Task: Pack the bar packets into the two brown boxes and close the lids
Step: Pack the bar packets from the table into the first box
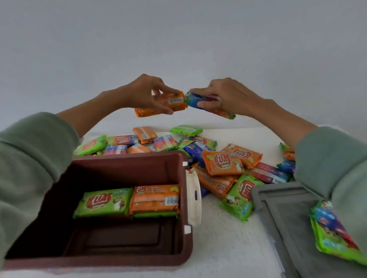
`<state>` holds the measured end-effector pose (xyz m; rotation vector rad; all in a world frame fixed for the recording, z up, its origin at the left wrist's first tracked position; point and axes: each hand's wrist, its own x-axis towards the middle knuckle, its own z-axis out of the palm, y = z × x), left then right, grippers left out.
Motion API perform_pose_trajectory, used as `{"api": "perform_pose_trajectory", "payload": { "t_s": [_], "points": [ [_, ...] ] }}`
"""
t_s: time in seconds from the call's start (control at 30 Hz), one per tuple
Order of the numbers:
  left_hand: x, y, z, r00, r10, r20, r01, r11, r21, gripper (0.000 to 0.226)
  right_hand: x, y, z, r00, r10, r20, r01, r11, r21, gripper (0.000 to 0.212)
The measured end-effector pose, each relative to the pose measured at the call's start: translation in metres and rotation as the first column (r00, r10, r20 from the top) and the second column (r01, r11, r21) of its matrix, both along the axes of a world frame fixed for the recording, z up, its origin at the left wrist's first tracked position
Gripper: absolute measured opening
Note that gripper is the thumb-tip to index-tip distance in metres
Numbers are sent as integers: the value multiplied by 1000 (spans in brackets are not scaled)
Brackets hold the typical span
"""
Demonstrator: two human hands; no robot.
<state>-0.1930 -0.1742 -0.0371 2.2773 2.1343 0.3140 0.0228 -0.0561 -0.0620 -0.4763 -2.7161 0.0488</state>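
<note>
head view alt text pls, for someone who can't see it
A person's left hand grips an orange packet and the right hand a blue packet, both held above a pile of bar packets on a white table. An open brown box in front holds a few packed packets, beside a grey lid.

Plain indoor room, home or office unclear: bare pale wall (168, 29), white speckled tabletop (227, 246), heap of bar packets (222, 162).
</note>
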Motion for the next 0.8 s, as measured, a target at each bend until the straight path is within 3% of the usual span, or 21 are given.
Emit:
{"api": "perform_pose_trajectory", "payload": {
  "t_s": [0.23,0.53,0.8],
  "points": [
    [-35,-123,-6,998,15,67,-13,999,-38,96,-54,-96,1,985,167,47,-169,985,47,50],
    [-37,-185,-59,996,-60,64,67,991,-120,84,-60,-185,-26,937,244,249,-248,969,-19,54],
    [-29,-190,-109,995,-90,-50,77,973,-218,68,-60,-199,-72,879,118,463,-147,989,27,61]
  ]
}}
